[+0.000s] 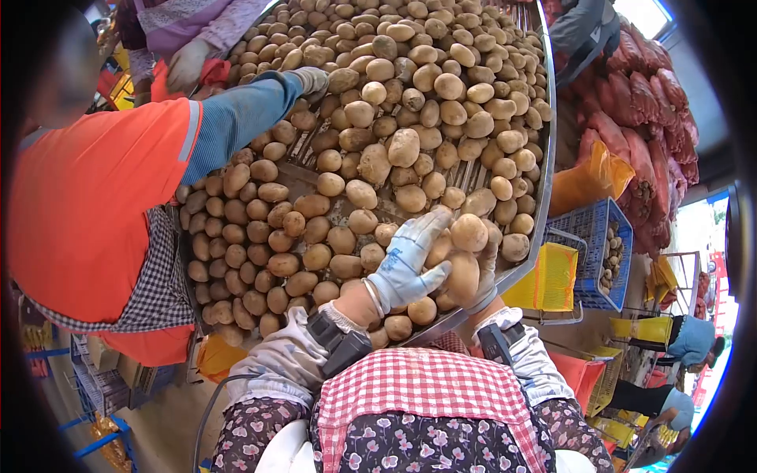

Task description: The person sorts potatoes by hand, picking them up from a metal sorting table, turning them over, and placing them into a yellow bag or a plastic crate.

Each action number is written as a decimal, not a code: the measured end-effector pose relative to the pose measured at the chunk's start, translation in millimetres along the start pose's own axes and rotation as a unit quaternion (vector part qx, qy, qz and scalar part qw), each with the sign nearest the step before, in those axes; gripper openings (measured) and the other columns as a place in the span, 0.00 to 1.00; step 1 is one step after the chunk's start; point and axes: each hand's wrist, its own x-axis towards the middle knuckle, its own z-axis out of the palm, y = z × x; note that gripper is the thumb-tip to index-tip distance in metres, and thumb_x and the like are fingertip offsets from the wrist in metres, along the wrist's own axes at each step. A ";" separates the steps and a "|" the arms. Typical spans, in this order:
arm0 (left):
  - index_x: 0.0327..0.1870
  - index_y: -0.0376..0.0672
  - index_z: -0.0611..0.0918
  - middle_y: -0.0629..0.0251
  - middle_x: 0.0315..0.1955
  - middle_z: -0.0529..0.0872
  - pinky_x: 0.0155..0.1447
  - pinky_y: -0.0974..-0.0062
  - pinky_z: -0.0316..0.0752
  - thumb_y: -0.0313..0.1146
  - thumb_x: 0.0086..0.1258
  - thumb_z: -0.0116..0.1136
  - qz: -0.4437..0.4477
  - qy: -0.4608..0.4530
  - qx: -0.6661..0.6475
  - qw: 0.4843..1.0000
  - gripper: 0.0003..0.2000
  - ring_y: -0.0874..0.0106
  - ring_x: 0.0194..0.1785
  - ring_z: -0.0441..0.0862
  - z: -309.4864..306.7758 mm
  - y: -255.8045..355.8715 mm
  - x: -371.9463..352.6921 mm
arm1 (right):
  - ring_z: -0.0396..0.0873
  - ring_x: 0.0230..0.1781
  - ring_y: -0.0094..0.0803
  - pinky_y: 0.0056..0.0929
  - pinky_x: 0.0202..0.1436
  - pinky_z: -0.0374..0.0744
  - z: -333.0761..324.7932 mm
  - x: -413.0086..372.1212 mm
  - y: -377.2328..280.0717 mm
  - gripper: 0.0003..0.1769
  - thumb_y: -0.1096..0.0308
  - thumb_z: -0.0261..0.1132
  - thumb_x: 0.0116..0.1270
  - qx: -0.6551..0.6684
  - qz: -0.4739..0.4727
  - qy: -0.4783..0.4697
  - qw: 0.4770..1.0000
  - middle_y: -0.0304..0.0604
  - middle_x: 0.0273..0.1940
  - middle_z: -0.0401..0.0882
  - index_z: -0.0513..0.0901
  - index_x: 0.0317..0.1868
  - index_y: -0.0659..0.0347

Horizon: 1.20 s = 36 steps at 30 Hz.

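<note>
Both of my hands wear pale work gloves and meet at the near right corner of a metal table covered with potatoes. My left hand [408, 262] presses its fingers and thumb against the left side of a small cluster of potatoes [460, 277]. On the other side, my right hand [485, 268] curls around the same cluster, its palm and some fingers hidden behind them. One rounder potato [469, 233] sits on top, between the two hands. More loose potatoes [363, 193] lie around and beyond my hands.
The metal table rim [516, 273] runs along the right. A co-worker in an orange vest [102, 229] reaches over from the left; another person's gloved hand [188, 65] is farther back. A yellow basket [544, 277], a blue crate [603, 248] and red sacks [639, 118] stand right.
</note>
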 end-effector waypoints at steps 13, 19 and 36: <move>0.76 0.43 0.55 0.49 0.75 0.54 0.77 0.47 0.41 0.52 0.67 0.54 -0.316 0.034 0.493 0.810 0.40 0.48 0.77 0.49 -25.4 -22.9 -162.6 | 0.67 0.67 0.56 0.43 0.49 0.87 -143.7 -121.7 -229.7 0.45 0.33 0.65 0.57 -0.024 -0.163 -0.020 0.986 0.49 0.65 0.70 0.69 0.67 0.52; 0.76 0.44 0.56 0.50 0.75 0.54 0.77 0.49 0.43 0.50 0.68 0.51 -0.349 0.047 0.498 0.793 0.37 0.49 0.77 0.49 -22.5 -23.3 -164.3 | 0.77 0.57 0.41 0.45 0.51 0.82 -244.4 -138.6 -304.6 0.35 0.37 0.56 0.66 -0.209 -0.100 0.366 0.901 0.46 0.60 0.75 0.73 0.63 0.54; 0.56 0.43 0.80 0.54 0.59 0.78 0.69 0.55 0.63 0.42 0.68 0.55 -0.272 0.242 0.332 0.870 0.19 0.55 0.66 0.71 -69.8 -20.2 -118.1 | 0.78 0.55 0.49 0.39 0.61 0.75 7.0 36.7 -39.1 0.24 0.69 0.68 0.61 -0.806 -0.328 -0.185 0.457 0.55 0.55 0.79 0.78 0.58 0.62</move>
